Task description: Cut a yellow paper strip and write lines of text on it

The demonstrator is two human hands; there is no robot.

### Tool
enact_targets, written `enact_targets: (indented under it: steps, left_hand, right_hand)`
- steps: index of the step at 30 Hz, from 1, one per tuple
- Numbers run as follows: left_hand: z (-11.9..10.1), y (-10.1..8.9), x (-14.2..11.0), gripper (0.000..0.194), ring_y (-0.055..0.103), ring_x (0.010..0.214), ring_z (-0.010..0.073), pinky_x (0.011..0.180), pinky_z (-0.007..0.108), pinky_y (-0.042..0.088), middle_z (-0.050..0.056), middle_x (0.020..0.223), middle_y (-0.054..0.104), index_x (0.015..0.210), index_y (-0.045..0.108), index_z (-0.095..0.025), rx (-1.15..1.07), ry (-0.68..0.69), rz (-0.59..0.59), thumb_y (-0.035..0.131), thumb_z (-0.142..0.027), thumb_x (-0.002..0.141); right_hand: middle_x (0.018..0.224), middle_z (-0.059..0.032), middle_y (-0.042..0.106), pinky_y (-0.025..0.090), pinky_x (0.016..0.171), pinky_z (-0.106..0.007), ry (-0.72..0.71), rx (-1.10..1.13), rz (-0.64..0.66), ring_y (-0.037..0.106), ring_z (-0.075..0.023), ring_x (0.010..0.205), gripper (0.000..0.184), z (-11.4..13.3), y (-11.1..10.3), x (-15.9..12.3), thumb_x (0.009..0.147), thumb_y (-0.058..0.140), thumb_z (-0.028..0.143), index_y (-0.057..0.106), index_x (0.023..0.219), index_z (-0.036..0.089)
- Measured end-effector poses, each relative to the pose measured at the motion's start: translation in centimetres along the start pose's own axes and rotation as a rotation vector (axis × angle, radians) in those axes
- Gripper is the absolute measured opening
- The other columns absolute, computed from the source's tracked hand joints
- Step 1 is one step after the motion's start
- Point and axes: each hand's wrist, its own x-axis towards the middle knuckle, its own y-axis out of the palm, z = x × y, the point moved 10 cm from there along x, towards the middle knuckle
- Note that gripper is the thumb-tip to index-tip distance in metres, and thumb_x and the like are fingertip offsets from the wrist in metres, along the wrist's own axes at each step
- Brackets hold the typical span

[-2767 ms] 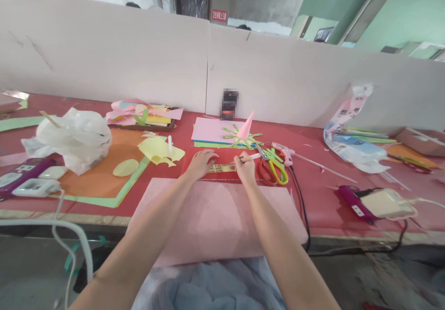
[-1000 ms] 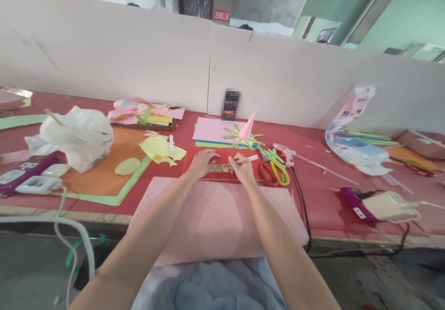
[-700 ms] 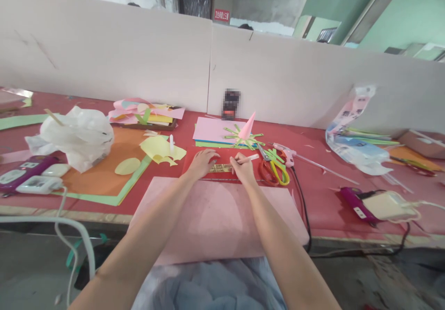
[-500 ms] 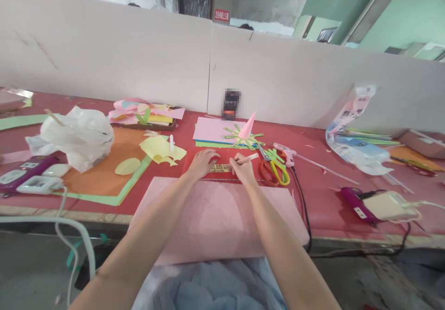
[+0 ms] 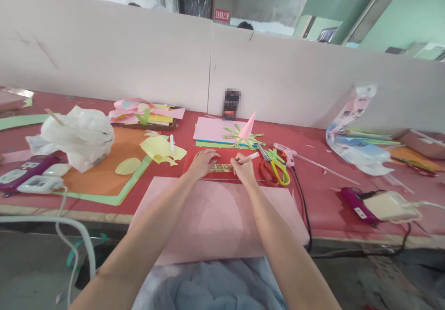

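My left hand (image 5: 203, 163) lies on a red sheet (image 5: 229, 153) with its fingers stretched out, beside a gold patterned strip (image 5: 219, 167). At the strip's right end, my right hand (image 5: 244, 167) is closed around a slim white pen (image 5: 251, 157), whose back end points up to the right. The pen's tip is hidden by my fingers. Close by on the right lie scissors (image 5: 283, 173) with red and yellow handles. Behind the red sheet, a pink paper cone (image 5: 247, 128) with a green fringe stands on stacked coloured paper (image 5: 212, 129).
A pink glue gun (image 5: 287, 155) with a black cord lies to the right. Orange paper (image 5: 100, 171), yellow cut paper (image 5: 162, 148) and a crumpled white plastic bag (image 5: 81, 134) are at left. Purple power strips (image 5: 358, 205) sit on both sides. A white partition (image 5: 139, 55) runs behind.
My right hand and the pen have shifted very slightly. My left hand stays in place on the red sheet.
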Motion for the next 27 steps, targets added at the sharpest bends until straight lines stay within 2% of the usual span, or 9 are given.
enact_targets:
  steps: [13, 24, 27]
  left_hand:
    - [-0.04, -0.04, 0.01, 0.026, 0.047, 0.115, 0.0196, 0.101, 0.04, 0.033, 0.002, 0.123, 0.054, 0.106, 0.06, -0.028, 0.003, -0.008, 0.004, 0.048, -0.022, 0.083]
    - [0.08, 0.0, 0.03, 0.027, 0.047, 0.114, 0.0194, 0.101, 0.039, 0.033, 0.001, 0.122, 0.054, 0.106, 0.06, -0.028, -0.004, -0.013, 0.004, 0.048, -0.022, 0.083]
    - [-0.02, -0.11, -0.01, 0.026, 0.048, 0.114, 0.0191, 0.101, 0.039, 0.033, 0.001, 0.122, 0.055, 0.106, 0.06, -0.027, -0.004, -0.007, -0.004, 0.048, -0.022, 0.083]
  right_hand:
    - [0.033, 0.0081, 0.043, 0.041, 0.046, -0.021, -0.004, 0.007, -0.013, 0.052, -0.0123, 0.039, 0.027, 0.01, -0.11, 0.04, 0.075, 0.051, 0.033, 0.036, 0.055, 0.023]
    - [0.033, 0.0083, 0.042, 0.037, 0.042, -0.02, 0.02, -0.054, -0.052, 0.051, -0.0123, 0.037, 0.026, -0.23, -0.61, 0.02, 0.072, 0.05, 0.027, 0.033, 0.053, 0.023]
    - [0.033, 0.0081, 0.043, 0.039, 0.044, -0.02, 0.015, -0.029, -0.038, 0.052, -0.0123, 0.038, 0.026, -0.27, -0.45, 0.04, 0.074, 0.05, 0.03, 0.035, 0.053, 0.023]
